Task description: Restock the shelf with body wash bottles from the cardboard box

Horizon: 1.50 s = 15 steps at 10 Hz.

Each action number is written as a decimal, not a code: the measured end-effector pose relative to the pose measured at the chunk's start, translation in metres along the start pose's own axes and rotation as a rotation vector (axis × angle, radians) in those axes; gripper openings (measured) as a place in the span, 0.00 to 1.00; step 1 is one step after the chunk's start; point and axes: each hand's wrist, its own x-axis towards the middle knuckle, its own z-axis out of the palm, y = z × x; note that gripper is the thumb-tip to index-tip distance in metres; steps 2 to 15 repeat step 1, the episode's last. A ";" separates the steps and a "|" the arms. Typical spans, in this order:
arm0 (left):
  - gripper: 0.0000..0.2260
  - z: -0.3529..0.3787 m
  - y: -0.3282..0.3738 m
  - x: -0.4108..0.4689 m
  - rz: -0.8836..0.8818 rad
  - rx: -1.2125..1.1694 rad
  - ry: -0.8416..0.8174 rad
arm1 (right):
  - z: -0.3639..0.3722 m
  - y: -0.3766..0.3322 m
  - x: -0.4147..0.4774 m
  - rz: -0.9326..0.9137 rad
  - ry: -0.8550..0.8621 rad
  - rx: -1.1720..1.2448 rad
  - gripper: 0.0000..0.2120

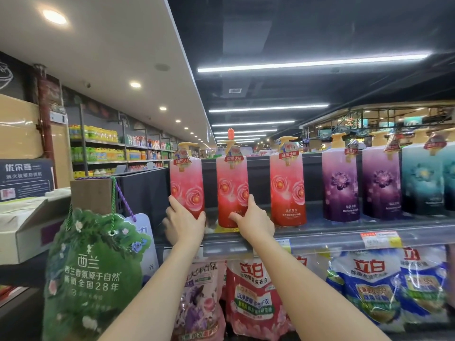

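**Position.** Both hands are raised to the top shelf [320, 238]. The left hand [183, 221] is wrapped round the base of the leftmost pink body wash bottle [187, 178]. The right hand [253, 223] grips the second pink bottle [232, 183] low on its body, thumb on the front. A third pink bottle [288, 188] stands free just beside it. The cardboard box is not identifiable in view.

**Hazards.**
- The leftmost bottle's base appears higher than its neighbours' and close to the shelf's front lip. It is judged not fully seated, so an early release could tip it forward onto the laundry detergent pouches [253, 291] below.
- Both grips are low on tall pump bottles, so any sideways push could topple one.
- Sliding the second bottle rightward could knock the third.
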 end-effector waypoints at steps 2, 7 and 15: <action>0.45 -0.002 0.005 -0.014 0.084 0.036 0.090 | -0.003 0.002 -0.007 -0.027 0.033 0.047 0.42; 0.45 -0.002 0.005 -0.014 0.084 0.036 0.090 | -0.003 0.002 -0.007 -0.027 0.033 0.047 0.42; 0.45 -0.002 0.005 -0.014 0.084 0.036 0.090 | -0.003 0.002 -0.007 -0.027 0.033 0.047 0.42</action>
